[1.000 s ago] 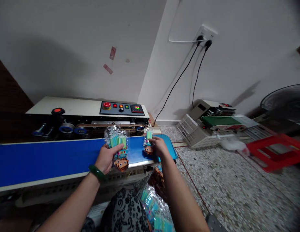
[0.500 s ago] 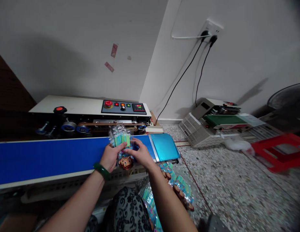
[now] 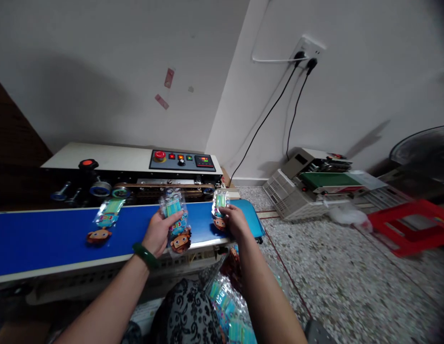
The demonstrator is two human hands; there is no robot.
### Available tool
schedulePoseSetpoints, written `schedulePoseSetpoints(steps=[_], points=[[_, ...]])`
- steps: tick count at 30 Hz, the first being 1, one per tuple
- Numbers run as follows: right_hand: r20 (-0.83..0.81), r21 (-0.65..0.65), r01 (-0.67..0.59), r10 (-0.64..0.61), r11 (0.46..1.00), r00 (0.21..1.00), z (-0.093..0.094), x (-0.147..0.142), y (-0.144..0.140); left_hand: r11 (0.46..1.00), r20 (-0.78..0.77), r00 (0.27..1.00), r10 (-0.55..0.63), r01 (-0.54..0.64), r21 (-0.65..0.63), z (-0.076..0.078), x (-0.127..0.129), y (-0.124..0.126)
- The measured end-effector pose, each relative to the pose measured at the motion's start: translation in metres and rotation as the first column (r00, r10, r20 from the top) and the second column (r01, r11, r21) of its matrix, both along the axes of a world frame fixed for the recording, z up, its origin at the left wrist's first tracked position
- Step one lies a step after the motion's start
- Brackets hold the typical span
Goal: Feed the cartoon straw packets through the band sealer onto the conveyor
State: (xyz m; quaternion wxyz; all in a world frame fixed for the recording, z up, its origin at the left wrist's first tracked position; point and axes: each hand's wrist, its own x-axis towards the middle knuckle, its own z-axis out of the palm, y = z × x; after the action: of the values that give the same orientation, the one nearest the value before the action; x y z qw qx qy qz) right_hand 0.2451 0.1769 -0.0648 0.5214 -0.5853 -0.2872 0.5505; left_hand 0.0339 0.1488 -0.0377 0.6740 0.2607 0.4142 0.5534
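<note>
My left hand (image 3: 156, 233), with a green bangle on the wrist, grips a small stack of clear packets (image 3: 174, 220) of green sticks with cartoon-face cards, held over the blue conveyor belt (image 3: 57, 239). My right hand (image 3: 233, 220) holds one packet (image 3: 219, 206) upright at the belt's right end, in front of the sealing machine (image 3: 136, 172). Another packet (image 3: 104, 220) lies flat on the belt to the left, apart from both hands.
A bag of more packets (image 3: 227, 310) sits by my lap. On the speckled floor to the right stand a second sealer with a green belt (image 3: 315, 184), a red stool (image 3: 411, 224) and a fan (image 3: 422, 153). Black cables run to a wall socket (image 3: 304, 50).
My right hand took one packet from the stack in my left hand and carried it to the belt's right end. A packet now lies on the belt to the left.
</note>
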Motion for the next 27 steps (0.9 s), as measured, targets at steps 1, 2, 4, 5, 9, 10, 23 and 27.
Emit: schedulePoseSetpoints(steps=[1,2,4,5,9,10,23,27], points=[[0.008,-0.025,-0.041,0.042,0.999,0.999,0.0,-0.001,0.004,1.0,0.0,1.0,-0.008,0.008,-0.002,0.0,0.0,0.0],[0.018,-0.042,-0.077,0.078,0.996,0.997,0.0,-0.003,0.009,1.0,0.001,1.0,-0.017,0.017,-0.001,0.0,0.0,0.0],[0.042,-0.046,-0.113,0.115,0.993,0.993,0.001,-0.01,0.018,1.0,0.008,1.0,-0.022,0.022,0.005,-0.002,0.0,0.0],[0.058,-0.034,-0.108,0.109,0.994,0.992,0.001,-0.015,0.021,1.0,0.01,1.0,-0.022,0.022,0.006,-0.003,0.0,0.001],[0.136,0.082,-0.028,0.017,0.996,0.991,0.008,-0.039,0.018,1.0,0.003,1.0,-0.017,0.017,0.006,-0.004,0.0,0.001],[0.138,0.131,-0.055,0.037,0.99,0.99,0.011,-0.046,0.012,1.0,0.006,1.0,-0.017,0.017,0.022,-0.004,0.0,0.001],[0.026,0.272,-0.212,0.213,0.939,0.977,0.005,-0.058,-0.026,0.993,-0.127,0.99,-0.055,0.068,0.1,-0.01,-0.001,0.001],[-0.133,0.162,0.009,0.013,0.987,0.991,0.002,-0.029,-0.024,0.998,-0.109,0.994,-0.013,0.019,0.054,-0.008,-0.005,0.002]])
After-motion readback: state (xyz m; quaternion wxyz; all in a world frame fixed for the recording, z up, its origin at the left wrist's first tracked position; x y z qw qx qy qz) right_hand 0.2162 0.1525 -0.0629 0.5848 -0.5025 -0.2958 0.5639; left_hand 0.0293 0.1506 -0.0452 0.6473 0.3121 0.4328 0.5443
